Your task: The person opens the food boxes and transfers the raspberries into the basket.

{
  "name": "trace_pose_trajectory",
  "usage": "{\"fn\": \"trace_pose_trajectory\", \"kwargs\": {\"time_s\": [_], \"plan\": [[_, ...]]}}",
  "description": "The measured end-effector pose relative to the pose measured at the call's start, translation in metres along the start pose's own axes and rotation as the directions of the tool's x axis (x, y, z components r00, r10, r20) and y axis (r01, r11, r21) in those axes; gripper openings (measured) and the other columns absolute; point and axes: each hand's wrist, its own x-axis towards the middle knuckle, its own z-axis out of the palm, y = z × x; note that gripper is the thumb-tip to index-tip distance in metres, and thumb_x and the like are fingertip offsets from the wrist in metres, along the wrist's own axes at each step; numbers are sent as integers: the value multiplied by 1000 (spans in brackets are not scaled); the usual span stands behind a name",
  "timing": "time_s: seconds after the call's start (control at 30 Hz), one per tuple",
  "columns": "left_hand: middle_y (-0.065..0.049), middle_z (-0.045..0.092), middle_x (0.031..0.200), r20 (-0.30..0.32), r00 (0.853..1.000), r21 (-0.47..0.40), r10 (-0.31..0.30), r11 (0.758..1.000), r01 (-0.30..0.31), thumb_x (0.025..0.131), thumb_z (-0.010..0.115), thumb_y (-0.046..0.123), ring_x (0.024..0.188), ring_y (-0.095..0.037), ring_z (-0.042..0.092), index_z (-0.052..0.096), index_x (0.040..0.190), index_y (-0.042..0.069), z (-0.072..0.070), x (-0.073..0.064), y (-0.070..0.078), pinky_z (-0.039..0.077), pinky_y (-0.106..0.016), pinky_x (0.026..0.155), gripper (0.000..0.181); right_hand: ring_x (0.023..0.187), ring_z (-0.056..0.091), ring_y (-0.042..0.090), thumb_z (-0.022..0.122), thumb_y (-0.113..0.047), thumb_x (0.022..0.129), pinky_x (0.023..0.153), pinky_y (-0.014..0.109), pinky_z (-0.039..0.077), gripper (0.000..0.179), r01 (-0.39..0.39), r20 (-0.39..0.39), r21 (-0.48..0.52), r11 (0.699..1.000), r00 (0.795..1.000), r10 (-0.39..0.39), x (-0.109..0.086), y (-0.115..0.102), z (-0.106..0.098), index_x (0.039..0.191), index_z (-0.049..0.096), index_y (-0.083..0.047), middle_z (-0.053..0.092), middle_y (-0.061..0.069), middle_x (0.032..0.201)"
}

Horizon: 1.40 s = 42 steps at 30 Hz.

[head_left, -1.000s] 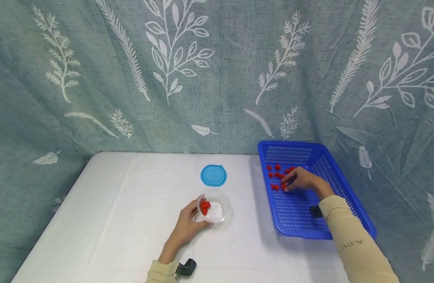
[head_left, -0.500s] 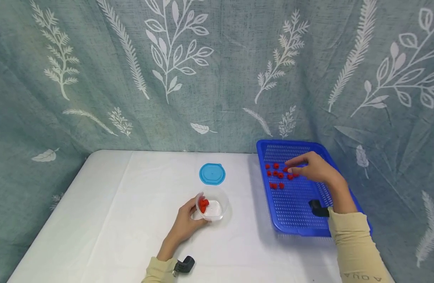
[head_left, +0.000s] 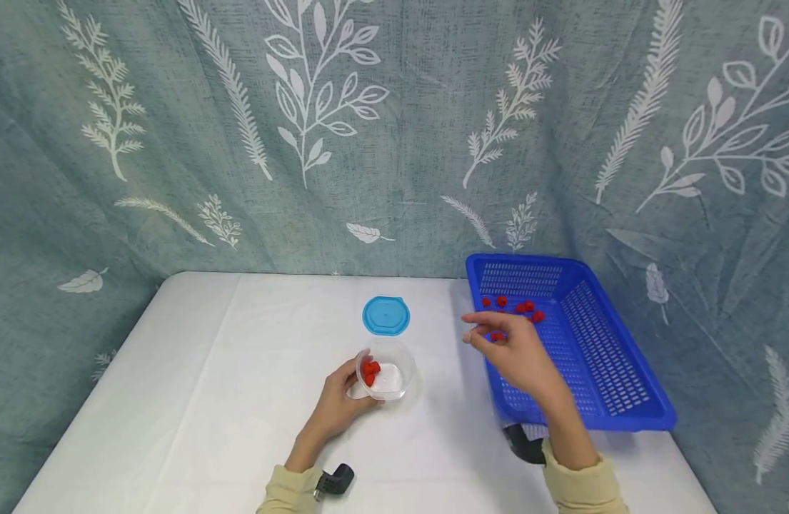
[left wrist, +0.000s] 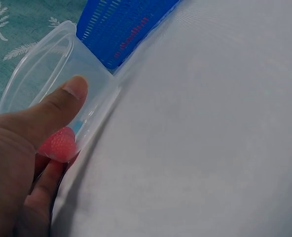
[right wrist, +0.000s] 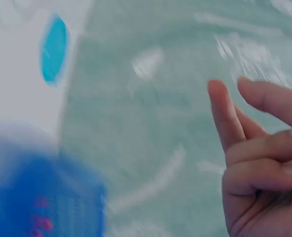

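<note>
My left hand [head_left: 343, 400] grips a clear round plastic container [head_left: 400, 368] by its left side, thumb at the near wall. A few red raspberries [head_left: 370, 370] lie in it on the left; one bumpy raspberry [left wrist: 59, 144] shows through the wall in the left wrist view. Over the left edge of a blue plastic basket [head_left: 600, 357] hovers my right hand [head_left: 513, 353]. Its thumb and forefinger point left with a gap between the tips, and in the right wrist view nothing shows between these fingertips [right wrist: 218, 91]. More raspberries [head_left: 538, 316] lie in the basket, some hidden behind this hand.
A blue lid [head_left: 386, 316] lies flat on the white table [head_left: 240, 357] behind the container. A teal curtain [head_left: 394, 143] with white leaf prints hangs along the table's back edge. Each wrist carries a black camera [head_left: 335, 480].
My right hand has gone from among the raspberries, up over the basket, then left to the basket's left edge. My left hand keeps holding the container in place.
</note>
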Motion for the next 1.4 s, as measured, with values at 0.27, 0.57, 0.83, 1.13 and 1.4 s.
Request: {"fn": "trace_pose_trajectory", "kwargs": {"time_s": [0.27,0.57,0.83,1.13,1.4], "plan": [[-19,56,146,-12,1000,14,6,1000,-6,75,89,6,140,-34,50,47,150,0,1,-1,-2,41,-39,115,86,76,58,11,75,-11,91,52,20,47,18,-9,-18,91,996,1000,11,5,27,100,109,78,-9,74,1,94],[-20,57,144,-27,999,-13,43,999,-43,73,90,4,137,-37,52,48,148,-1,0,-2,-1,43,-44,112,86,80,59,19,75,-12,92,53,17,43,27,106,102,128,986,988,-120,26,62,136,118,74,-3,77,7,105],[-20,55,147,-14,1000,-9,13,1000,-13,74,90,4,138,-36,51,47,150,-1,-2,-1,-1,43,-41,114,87,99,69,22,77,-12,90,81,36,57,27,212,263,-198,957,952,-156,50,49,132,116,77,-11,76,-6,95],[-13,55,149,10,1000,-1,3,1000,-3,75,89,6,140,-30,50,47,150,2,-3,1,0,43,-34,115,86,100,71,21,86,-12,80,87,43,60,33,330,408,-418,846,901,-149,73,29,135,112,79,-16,78,-4,103],[-10,55,149,9,1000,-2,9,1000,-9,76,89,8,140,-28,51,49,149,5,-2,1,-4,43,-35,115,83,95,72,14,86,-16,82,83,38,61,26,403,454,-510,760,877,-160,78,22,153,107,82,-20,78,-9,98]]}}
